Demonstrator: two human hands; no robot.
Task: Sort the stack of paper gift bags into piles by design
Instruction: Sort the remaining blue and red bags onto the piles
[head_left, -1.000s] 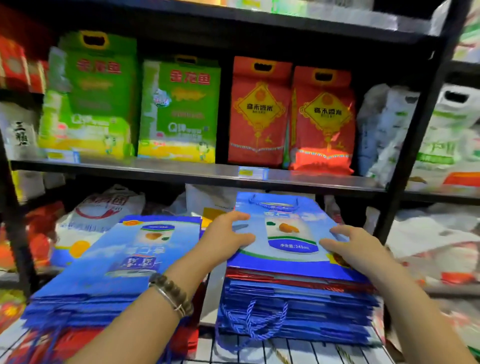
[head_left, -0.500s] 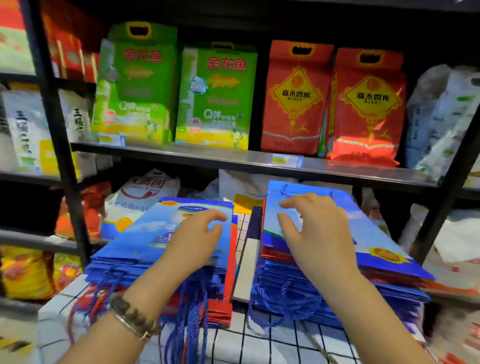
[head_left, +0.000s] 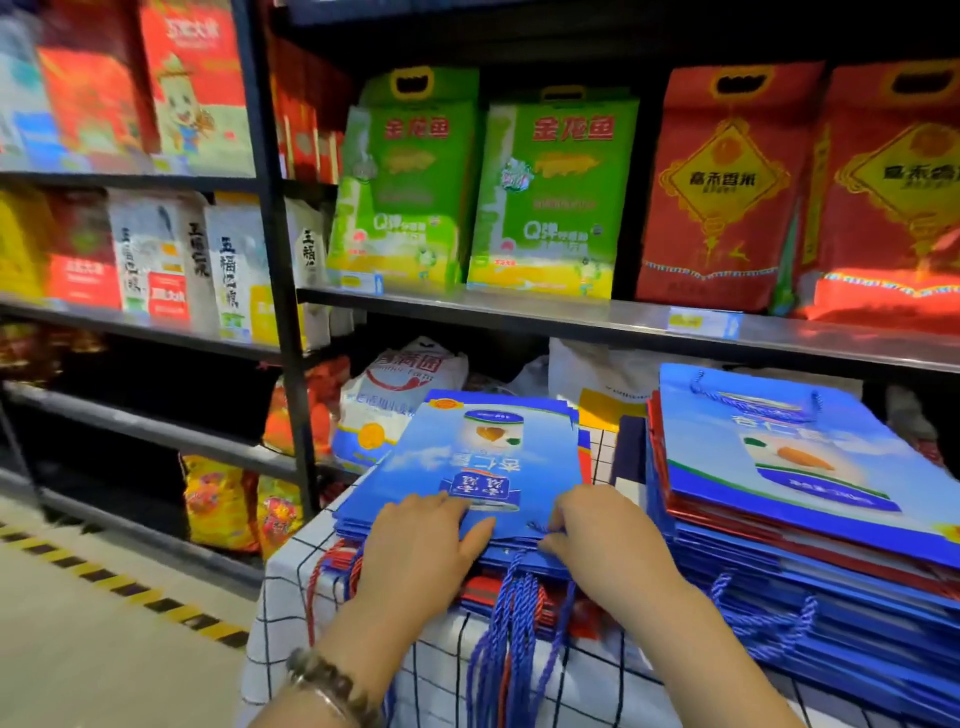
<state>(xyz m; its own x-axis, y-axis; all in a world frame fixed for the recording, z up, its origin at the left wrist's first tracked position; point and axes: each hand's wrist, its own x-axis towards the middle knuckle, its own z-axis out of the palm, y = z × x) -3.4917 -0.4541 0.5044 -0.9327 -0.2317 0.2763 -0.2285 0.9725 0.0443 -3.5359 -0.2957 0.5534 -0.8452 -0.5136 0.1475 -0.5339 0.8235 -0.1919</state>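
Left hand (head_left: 421, 545) flat, fingers straight, steadies the left pile (head_left: 356, 525); right hand (head_left: 605, 535) fingers pinch the top bag (head_left: 493, 457) by its near edge, likely squaring it.

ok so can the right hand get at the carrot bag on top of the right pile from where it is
Probably yes: the carrot bag lies uncovered on the right pile, close beside the right hand, with nothing between them.
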